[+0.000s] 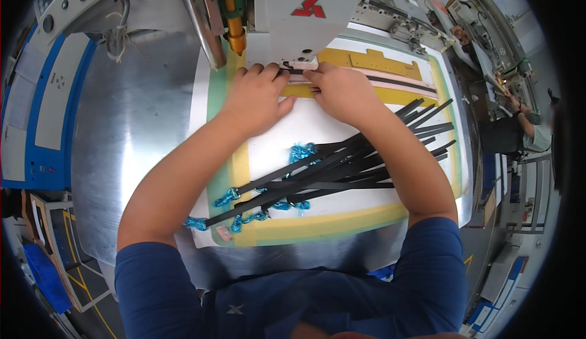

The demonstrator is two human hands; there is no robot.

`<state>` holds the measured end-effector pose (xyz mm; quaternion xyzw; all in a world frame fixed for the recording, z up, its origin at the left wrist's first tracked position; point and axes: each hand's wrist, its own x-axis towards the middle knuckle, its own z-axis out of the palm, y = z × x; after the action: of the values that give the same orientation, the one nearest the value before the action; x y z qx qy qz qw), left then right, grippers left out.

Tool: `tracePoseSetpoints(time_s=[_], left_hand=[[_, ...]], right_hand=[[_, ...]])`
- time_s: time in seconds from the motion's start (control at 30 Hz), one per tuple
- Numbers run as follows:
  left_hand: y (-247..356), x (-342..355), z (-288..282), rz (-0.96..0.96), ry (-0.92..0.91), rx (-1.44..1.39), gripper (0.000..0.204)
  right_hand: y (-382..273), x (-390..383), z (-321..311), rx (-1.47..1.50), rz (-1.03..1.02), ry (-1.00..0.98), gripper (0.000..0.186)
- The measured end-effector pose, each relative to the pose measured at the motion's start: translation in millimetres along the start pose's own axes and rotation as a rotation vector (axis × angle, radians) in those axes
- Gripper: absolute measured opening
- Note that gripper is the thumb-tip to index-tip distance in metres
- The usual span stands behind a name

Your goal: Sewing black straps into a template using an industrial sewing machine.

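Blue panels of a control cabinet (36, 95) stand at the far left, beside the bare steel bench (128, 131). On the bench lies a white template board (317, 137) edged in green and yellow tape. The left hand (255, 98) rests flat on the board near its upper edge, fingers curled down onto the end of a black strap (390, 82) just under the white sewing machine head (302, 15). Right beside it, almost touching, the right hand (340, 93) presses its fingertips on the same strap, which runs rightward along a pink and yellow slot. Neither hand closes around anything; both pin the strap down. Below the hands, a loose bundle of black straps (342, 168) with blue knotted ends (227, 197) fans across the board. At the far right another person's hand (511, 102) works at a separate station.
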<state>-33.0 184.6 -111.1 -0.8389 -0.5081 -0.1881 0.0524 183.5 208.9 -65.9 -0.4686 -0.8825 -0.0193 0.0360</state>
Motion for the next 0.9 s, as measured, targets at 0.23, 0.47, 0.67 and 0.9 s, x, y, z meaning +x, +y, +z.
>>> tracePoseSetpoints(time_s=[0.23,0.47,0.67,0.9], left_hand=[[-2,-1,0,0.040,0.033,-0.007,0.045],[5,3,-12,0.027,-0.084,0.064,0.044],[30,12,-26,-0.023,-0.148,0.142,0.052],[69,29,-18,-0.166,-0.261,0.075,0.064]], right_hand=[[30,-30,-7,-0.079,0.175,-0.024,0.036],[20,-24,-8,-0.080,0.140,-0.051,0.040],[22,-25,-7,-0.055,0.097,-0.023,0.036],[28,-31,-4,0.010,0.094,0.014,0.038]])
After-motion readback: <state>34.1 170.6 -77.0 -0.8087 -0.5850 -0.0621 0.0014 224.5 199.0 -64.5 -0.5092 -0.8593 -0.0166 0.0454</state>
